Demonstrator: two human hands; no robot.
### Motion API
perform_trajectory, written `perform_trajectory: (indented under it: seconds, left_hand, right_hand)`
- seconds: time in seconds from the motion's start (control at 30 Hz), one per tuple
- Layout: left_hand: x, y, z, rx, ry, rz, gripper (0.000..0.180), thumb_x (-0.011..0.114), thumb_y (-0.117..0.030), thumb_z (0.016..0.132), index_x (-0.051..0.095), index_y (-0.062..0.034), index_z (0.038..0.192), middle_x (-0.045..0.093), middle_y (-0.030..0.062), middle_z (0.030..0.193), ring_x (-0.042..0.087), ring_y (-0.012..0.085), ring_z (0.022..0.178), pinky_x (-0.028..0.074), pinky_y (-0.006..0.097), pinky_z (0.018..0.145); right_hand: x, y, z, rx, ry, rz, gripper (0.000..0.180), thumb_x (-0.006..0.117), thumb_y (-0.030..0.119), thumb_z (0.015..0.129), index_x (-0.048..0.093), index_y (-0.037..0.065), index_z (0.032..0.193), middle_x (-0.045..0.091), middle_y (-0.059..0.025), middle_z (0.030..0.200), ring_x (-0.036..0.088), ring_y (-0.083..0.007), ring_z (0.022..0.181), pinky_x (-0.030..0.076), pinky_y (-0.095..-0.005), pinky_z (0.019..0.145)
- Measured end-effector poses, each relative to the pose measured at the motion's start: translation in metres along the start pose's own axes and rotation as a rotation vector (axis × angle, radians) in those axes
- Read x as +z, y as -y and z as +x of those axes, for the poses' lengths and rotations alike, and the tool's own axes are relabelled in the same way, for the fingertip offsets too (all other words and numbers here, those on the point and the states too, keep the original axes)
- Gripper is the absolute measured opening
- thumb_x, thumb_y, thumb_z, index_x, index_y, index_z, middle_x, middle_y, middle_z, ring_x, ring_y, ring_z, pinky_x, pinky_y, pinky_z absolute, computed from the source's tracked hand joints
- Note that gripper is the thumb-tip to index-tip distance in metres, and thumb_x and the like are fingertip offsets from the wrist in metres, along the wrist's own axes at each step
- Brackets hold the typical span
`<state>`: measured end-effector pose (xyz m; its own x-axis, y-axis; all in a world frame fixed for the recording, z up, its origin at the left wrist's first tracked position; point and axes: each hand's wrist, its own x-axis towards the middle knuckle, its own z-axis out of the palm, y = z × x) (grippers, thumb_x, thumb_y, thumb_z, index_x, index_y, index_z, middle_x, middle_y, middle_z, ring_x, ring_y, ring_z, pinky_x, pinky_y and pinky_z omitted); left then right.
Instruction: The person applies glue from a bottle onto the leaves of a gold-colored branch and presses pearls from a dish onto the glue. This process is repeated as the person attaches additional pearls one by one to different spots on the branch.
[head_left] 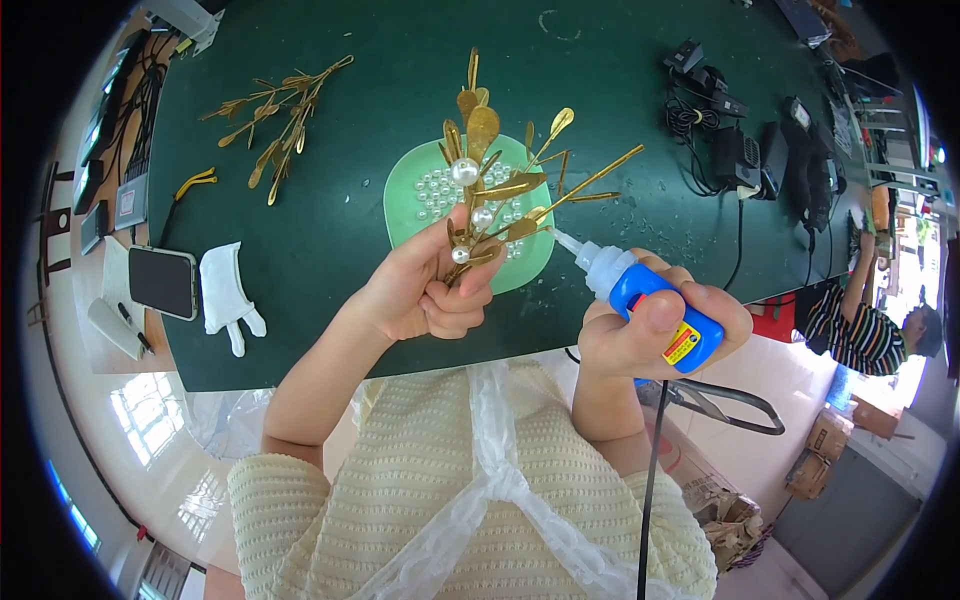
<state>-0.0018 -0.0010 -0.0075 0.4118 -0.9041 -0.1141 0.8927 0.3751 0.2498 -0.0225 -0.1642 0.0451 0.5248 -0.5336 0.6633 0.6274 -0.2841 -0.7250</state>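
Note:
My left hand (437, 278) pinches a gold leaf spray (483, 130) by its lower stems, and several white pearl beads (464, 172) sit along it. In my right hand (668, 318) is a blue glue bottle (690, 340) with a translucent nozzle. The bottle tilts up to the left, its tip close to a gold leaf on the spray's right side; whether they touch I cannot tell. Behind the spray lies a light green plate (405, 190) holding many loose pearl beads (432, 195), partly hidden by my left hand and the leaves.
Another gold spray (280, 115) lies on the dark green table (330, 300) at the far left. A phone (163, 282) and a white glove (225, 290) rest near the left edge. Black adapters and cables (735, 155) cover the right side. Another person (865, 325) is farther right.

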Motion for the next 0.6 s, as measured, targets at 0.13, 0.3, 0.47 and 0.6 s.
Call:
perform_trajectory:
  seconds: [0.13,0.3,0.47,0.6]
  left_hand:
    - [0.0001,-0.0004,0.0004,0.0,-0.005,0.006,0.056,0.02,-0.058,0.087,0.038,-0.0093,0.065,0.02,-0.0069,0.044,0.016,0.0031,0.037,0.012,0.02,0.033]
    - [0.0014,-0.0007,0.0004,0.0,-0.037,0.033,0.056,0.021,-0.057,0.087,0.038,-0.0094,0.064,0.02,-0.0069,0.044,0.016,0.0033,0.036,0.012,0.02,0.033]
    - [0.0003,-0.0001,0.0007,0.003,-0.039,0.041,0.055,0.023,-0.057,0.087,0.038,-0.0093,0.064,0.02,-0.0068,0.044,0.016,0.0034,0.036,0.012,0.02,0.033]
    - [0.0007,-0.0004,0.0005,-0.005,-0.05,0.045,0.055,0.023,-0.057,0.087,0.038,-0.0092,0.064,0.02,-0.0069,0.044,0.017,0.0033,0.036,0.013,0.02,0.033]
  right_hand:
    - [-0.0015,-0.0006,-0.0001,-0.022,-0.004,-0.027,0.034,0.065,0.022,0.072,0.038,0.008,0.087,0.04,-0.0007,0.069,0.05,-0.0103,0.048,0.05,-0.0239,0.05]
    - [-0.0033,-0.0032,0.0004,-0.057,0.028,-0.056,0.034,0.065,0.022,0.072,0.038,0.008,0.087,0.039,-0.0006,0.069,0.05,-0.0096,0.049,0.05,-0.0232,0.05]
    - [-0.0018,-0.0004,0.0014,-0.051,0.04,-0.06,0.033,0.063,0.023,0.073,0.038,0.007,0.087,0.039,-0.0008,0.069,0.049,-0.0097,0.048,0.049,-0.0224,0.05]
    - [-0.0041,0.0004,0.0011,-0.027,0.048,-0.056,0.033,0.063,0.023,0.073,0.038,0.007,0.088,0.04,-0.001,0.069,0.049,-0.0099,0.047,0.049,-0.0224,0.051]
